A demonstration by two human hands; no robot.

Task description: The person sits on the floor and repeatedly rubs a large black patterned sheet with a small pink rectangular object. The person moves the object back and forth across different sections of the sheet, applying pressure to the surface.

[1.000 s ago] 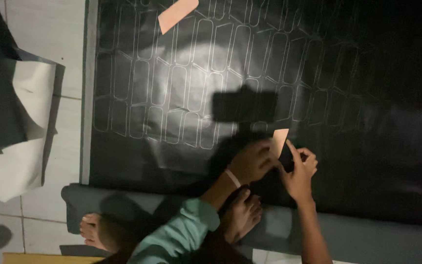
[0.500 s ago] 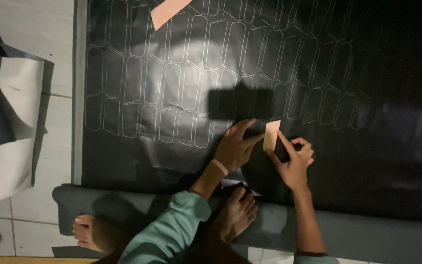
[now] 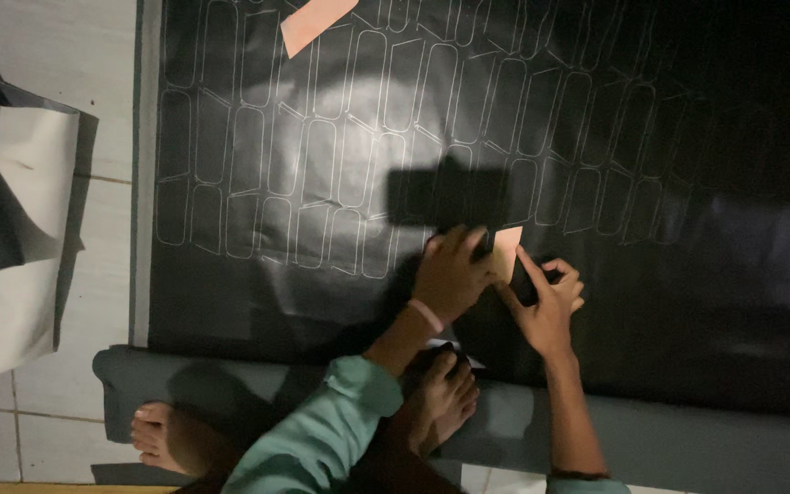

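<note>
While rows of rounded outlines (image 3: pixel 322 174) already cover the upper left of the black sheet (image 3: pixel 688 302), its lower and right parts look bare, so I judge the tracing partly done. At centre frame the left hand (image 3: pixel 450 274) presses a small orange template (image 3: pixel 506 252) flat, its grip spread open; the right hand (image 3: pixel 550 306) pinches a tool I cannot make out. Another orange piece (image 3: pixel 315 22) lies at top, pale folded sheets (image 3: pixel 11 274) at left.
</note>
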